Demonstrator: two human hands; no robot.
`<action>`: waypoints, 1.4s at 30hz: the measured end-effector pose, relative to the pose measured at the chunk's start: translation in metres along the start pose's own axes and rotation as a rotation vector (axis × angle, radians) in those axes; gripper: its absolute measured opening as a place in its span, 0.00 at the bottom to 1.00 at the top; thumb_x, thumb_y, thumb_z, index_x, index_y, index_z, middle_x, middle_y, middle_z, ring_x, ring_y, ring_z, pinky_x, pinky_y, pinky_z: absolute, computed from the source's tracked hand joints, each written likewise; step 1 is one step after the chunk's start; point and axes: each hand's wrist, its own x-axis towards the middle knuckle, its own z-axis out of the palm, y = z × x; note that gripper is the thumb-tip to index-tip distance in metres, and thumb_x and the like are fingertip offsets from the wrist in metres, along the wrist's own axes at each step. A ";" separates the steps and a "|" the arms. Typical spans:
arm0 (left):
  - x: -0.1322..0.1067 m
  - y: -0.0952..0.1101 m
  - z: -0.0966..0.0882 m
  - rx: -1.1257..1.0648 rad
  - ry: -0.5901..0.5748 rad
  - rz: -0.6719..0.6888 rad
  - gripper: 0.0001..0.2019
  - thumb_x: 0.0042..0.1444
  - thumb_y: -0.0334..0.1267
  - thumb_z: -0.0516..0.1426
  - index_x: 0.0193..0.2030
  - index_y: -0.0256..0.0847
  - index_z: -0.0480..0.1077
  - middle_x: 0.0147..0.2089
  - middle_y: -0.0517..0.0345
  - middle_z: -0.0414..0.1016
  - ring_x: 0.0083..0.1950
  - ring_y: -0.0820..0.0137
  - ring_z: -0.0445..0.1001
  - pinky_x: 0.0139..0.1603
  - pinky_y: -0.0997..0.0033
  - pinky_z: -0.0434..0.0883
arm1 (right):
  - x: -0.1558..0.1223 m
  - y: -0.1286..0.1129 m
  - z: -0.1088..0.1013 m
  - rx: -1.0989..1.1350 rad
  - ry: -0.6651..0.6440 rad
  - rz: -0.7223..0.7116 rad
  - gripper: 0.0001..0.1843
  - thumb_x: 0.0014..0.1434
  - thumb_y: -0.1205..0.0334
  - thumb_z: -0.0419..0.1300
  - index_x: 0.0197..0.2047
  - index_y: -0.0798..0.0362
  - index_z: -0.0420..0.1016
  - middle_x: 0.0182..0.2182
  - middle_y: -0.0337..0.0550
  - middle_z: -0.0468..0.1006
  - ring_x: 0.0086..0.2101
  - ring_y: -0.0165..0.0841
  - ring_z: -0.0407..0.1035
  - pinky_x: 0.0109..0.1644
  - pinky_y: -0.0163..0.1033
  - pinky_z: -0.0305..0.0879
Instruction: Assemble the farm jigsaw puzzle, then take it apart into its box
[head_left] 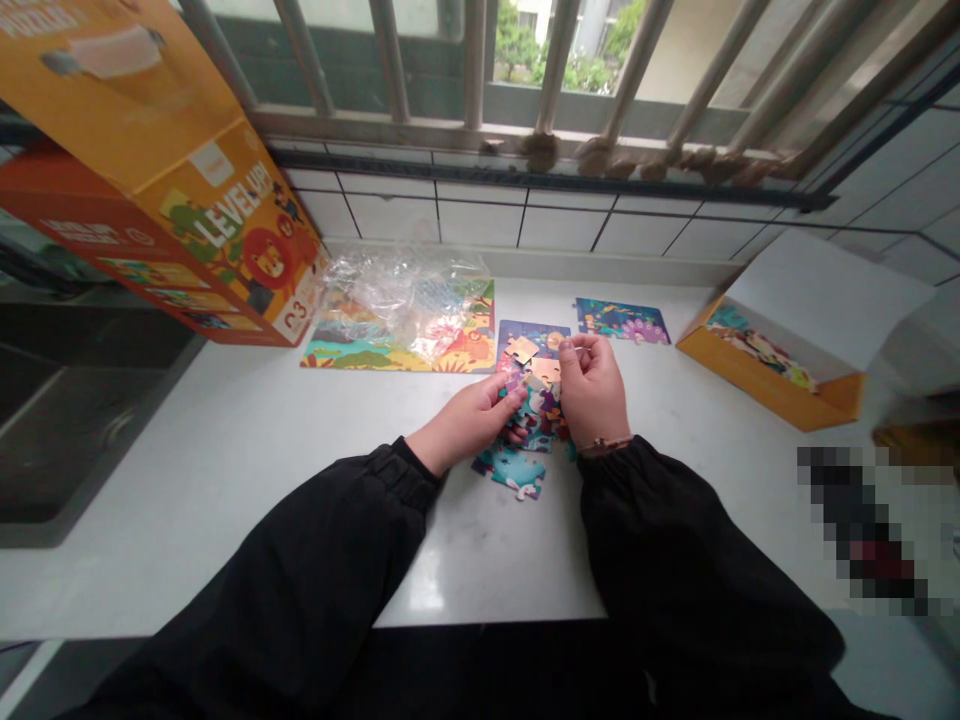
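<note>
In the middle of the counter, my left hand [480,415] has its thumb and fingers closed around several jigsaw puzzle pieces [534,402]. Close beside it, my right hand [596,392] is curled shut at the right edge of these pieces; what lies in its fingers is hidden. A dark blue section of puzzle [512,330] shows just beyond the hands. Nearer to me, joined teal pieces [517,470] lie flat below my left hand. Another blue puzzle section [624,320] with a purple shape rests apart, behind my right hand.
An orange "LEVEL UP!" puzzle box [247,235] stands at the left, near a dark sink [67,420]. Clear plastic wrap [405,290] covers part of a colourful animal puzzle [337,350]. On the right, an open yellow box [787,395] holds more pieces. A barred window is behind.
</note>
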 end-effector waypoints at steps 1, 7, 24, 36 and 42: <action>0.000 0.001 0.000 0.033 -0.019 0.018 0.24 0.69 0.62 0.61 0.55 0.43 0.75 0.40 0.55 0.80 0.32 0.65 0.79 0.34 0.65 0.79 | -0.001 -0.001 0.005 -0.018 0.057 -0.018 0.22 0.72 0.35 0.61 0.47 0.46 0.69 0.28 0.33 0.68 0.26 0.33 0.62 0.29 0.39 0.57; 0.002 0.003 -0.004 0.320 -0.020 0.235 0.18 0.66 0.55 0.65 0.49 0.41 0.78 0.47 0.50 0.84 0.47 0.58 0.81 0.50 0.63 0.78 | -0.011 -0.012 0.030 -0.019 0.106 -0.061 0.18 0.75 0.38 0.57 0.47 0.45 0.69 0.31 0.37 0.74 0.32 0.35 0.69 0.38 0.40 0.66; 0.005 0.014 -0.012 -0.397 0.314 -0.139 0.06 0.71 0.40 0.62 0.47 0.40 0.71 0.35 0.54 0.80 0.33 0.68 0.84 0.36 0.71 0.84 | 0.006 0.011 0.014 -0.853 -0.337 -0.318 0.13 0.72 0.51 0.65 0.55 0.45 0.85 0.60 0.48 0.85 0.58 0.51 0.74 0.66 0.57 0.65; 0.005 0.017 -0.011 -0.479 0.328 -0.156 0.04 0.73 0.35 0.55 0.47 0.38 0.70 0.36 0.49 0.82 0.31 0.67 0.84 0.33 0.70 0.84 | 0.010 0.006 0.008 -0.615 -0.204 -0.418 0.10 0.69 0.64 0.62 0.53 0.51 0.79 0.48 0.51 0.83 0.50 0.46 0.76 0.58 0.49 0.70; 0.005 0.019 -0.010 -0.441 0.329 -0.160 0.07 0.74 0.33 0.51 0.49 0.37 0.70 0.34 0.50 0.82 0.31 0.67 0.84 0.33 0.70 0.83 | 0.005 -0.007 0.005 -0.421 -0.118 -0.459 0.03 0.70 0.62 0.64 0.46 0.48 0.80 0.39 0.43 0.83 0.38 0.38 0.76 0.48 0.45 0.73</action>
